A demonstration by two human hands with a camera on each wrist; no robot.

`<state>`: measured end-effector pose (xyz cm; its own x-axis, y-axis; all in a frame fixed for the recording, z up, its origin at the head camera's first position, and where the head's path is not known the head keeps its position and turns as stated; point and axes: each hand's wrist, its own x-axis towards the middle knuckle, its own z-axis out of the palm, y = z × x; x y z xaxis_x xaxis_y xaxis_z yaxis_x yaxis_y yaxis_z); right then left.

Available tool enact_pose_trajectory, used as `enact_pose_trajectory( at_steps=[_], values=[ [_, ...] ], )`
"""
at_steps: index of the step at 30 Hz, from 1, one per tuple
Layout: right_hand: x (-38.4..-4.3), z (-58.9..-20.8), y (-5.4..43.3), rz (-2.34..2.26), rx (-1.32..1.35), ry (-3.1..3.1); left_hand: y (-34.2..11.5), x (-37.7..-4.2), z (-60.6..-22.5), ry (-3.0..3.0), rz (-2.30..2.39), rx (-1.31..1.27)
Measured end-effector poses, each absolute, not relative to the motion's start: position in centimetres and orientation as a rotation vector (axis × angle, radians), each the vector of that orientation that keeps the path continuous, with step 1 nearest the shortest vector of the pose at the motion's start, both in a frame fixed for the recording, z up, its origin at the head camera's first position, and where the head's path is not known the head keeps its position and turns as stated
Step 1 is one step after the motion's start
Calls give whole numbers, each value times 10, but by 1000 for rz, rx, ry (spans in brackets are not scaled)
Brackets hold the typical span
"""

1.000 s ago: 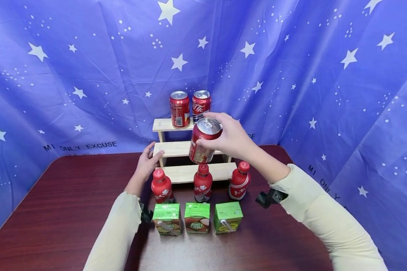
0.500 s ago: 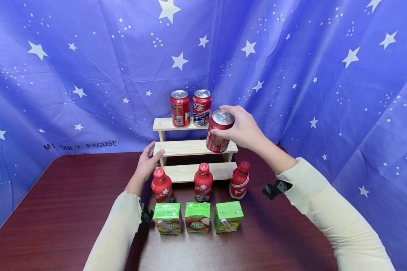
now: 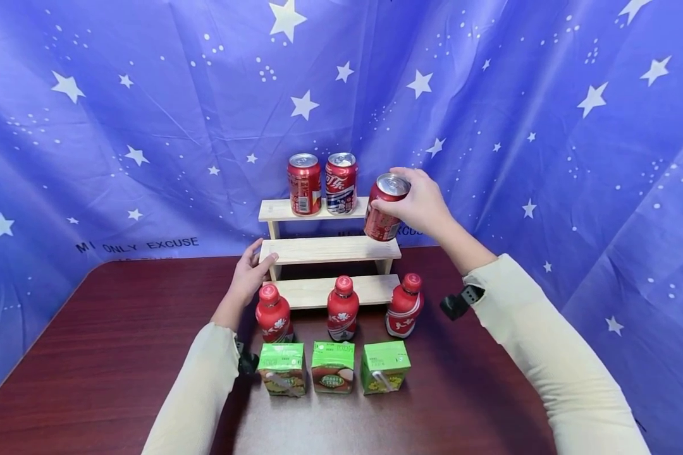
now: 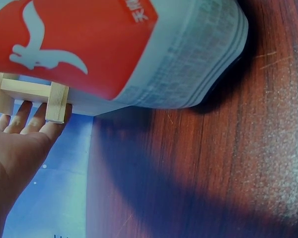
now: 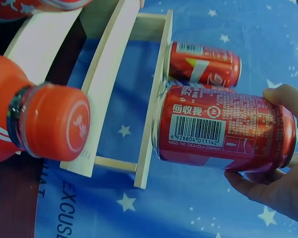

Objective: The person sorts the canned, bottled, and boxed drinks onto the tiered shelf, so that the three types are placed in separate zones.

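Observation:
My right hand (image 3: 424, 203) grips a red cola can (image 3: 382, 218) around its upper part, thumb in front. The can is upright, its base overlapping the right end of the top step in the head view; in the right wrist view the can's base (image 5: 158, 124) is right at that board's edge. Two more red cola cans (image 3: 304, 184) stand on the top step, left of the held one. My left hand (image 3: 246, 276) holds the left end of the wooden three-step rack (image 3: 330, 251) at its middle step, thumb over the front, fingers (image 4: 36, 119) behind in the left wrist view.
Three red bottles (image 3: 343, 309) stand in a row before the lowest step. Nearer to me are three green drink cartons (image 3: 332, 376) with straws. All stand on the dark red wood table (image 3: 148, 328). A blue starry cloth (image 3: 205, 126) hangs close behind the rack.
My right hand has carried the cola can right and back, from in front of the steps to the right end of the top step. My left hand stays on the rack.

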<state>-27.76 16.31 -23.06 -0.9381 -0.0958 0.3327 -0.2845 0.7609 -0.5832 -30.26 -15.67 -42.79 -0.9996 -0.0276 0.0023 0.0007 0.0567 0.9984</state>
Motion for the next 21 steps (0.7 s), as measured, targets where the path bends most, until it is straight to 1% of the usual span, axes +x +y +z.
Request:
enact_pose_trajectory(
  at_steps=[21],
  values=[
    [-320, -230, 162, 963, 151, -2654, -157, -305, -430, -2282, -2127, 49]
  ],
)
